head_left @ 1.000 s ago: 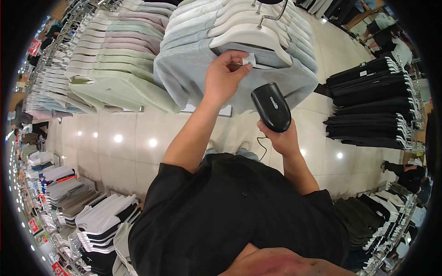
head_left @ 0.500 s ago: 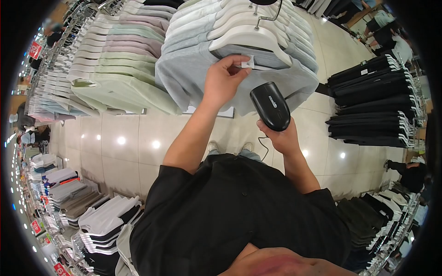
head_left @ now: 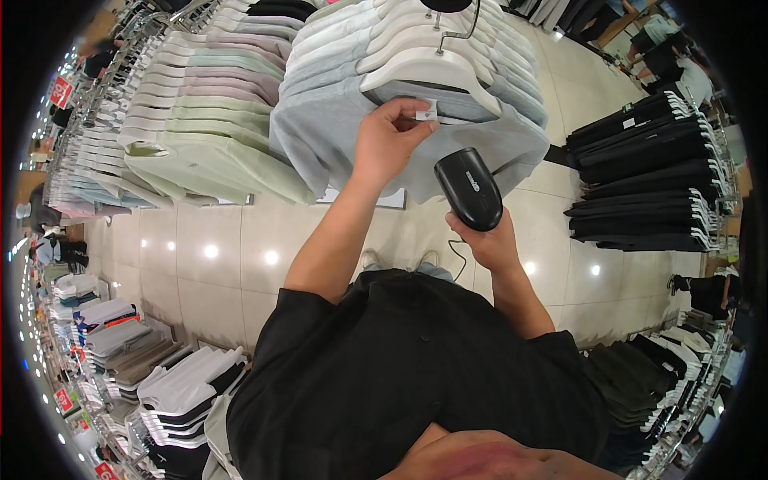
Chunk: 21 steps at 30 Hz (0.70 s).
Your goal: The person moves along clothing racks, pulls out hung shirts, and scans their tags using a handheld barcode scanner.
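Note:
My left hand [head_left: 386, 142] pinches a small white label [head_left: 426, 112] at the neck of a light blue-grey shirt [head_left: 320, 132]. That shirt is at the front of a rack, on a white hanger [head_left: 432, 70]. A black handheld device [head_left: 470, 188] with a cord is held in my right hand [head_left: 490, 238], just below the label and in front of the shirt. Its wide head is turned up toward the shirt, and my right fingers are partly hidden beneath it.
Pastel shirts [head_left: 200, 104] hang at the left, and black garments [head_left: 632, 172] hang on a rack at the right. White and dark clothes [head_left: 188, 376] fill the lower left. Other people stand at the far edges, one at the upper right [head_left: 660, 32].
The view has shifted slightly. My left hand keeps its pinch on the label, and my right hand keeps the black device at nearly the same place below it.

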Available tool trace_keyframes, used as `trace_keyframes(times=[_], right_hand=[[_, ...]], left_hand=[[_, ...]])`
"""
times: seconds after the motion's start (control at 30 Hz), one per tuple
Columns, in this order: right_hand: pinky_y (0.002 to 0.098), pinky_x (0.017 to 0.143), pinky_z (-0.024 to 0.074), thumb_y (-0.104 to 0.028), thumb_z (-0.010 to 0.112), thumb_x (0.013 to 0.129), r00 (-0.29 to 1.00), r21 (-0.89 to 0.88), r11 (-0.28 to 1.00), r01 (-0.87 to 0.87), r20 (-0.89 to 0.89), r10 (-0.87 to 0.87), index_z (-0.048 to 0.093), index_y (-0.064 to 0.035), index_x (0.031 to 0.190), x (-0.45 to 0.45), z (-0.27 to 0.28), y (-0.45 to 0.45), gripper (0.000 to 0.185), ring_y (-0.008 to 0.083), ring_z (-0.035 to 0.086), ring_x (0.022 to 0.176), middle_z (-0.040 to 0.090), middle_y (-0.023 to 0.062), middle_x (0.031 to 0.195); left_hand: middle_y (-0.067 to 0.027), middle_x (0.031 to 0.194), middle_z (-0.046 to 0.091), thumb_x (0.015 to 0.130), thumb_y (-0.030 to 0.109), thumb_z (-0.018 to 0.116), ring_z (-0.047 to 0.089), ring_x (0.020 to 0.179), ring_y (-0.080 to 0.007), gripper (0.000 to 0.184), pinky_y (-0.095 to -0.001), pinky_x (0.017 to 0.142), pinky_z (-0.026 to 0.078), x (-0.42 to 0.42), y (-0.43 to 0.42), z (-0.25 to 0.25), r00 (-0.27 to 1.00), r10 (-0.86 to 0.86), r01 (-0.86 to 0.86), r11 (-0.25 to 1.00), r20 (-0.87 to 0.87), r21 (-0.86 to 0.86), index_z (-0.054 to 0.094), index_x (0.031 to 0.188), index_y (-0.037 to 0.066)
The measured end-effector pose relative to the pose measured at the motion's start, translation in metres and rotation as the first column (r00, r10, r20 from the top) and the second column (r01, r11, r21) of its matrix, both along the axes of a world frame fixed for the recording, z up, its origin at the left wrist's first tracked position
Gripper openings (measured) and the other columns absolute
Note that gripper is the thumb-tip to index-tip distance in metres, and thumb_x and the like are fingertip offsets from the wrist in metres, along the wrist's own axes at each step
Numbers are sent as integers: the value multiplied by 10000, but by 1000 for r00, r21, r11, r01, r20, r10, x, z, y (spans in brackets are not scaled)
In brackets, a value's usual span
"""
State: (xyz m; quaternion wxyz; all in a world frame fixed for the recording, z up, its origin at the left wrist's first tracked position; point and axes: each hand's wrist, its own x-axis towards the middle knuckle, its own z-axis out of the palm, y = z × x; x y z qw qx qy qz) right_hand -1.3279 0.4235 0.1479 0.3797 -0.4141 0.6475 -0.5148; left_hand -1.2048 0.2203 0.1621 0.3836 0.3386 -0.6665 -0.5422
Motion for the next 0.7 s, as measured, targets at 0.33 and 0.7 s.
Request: trace_keyframes(times=[0.33,0.7], right_hand=[[331,815,535,-196,874,845,1000,-49,999,-3,6,3,710,-2,1105,1,-3,3,363,147,678,855,763,75,959],[327,818,530,-202,870,853,1000,-14,1000,-6,19,6,710,-8,1112,3,-2,5,361,144,671,865,760,72,963]], left_hand=[[-40,922,738,979,94,731,681,821,-96,224,-242,765,520,2,-1,0,1000,-30,30,999,-7,19,737,1182,-2],[-49,874,735,1020,137,672,700,776,-106,193,-266,728,538,1,0,-2,1000,12,-12,998,3,-56,747,1152,18]])
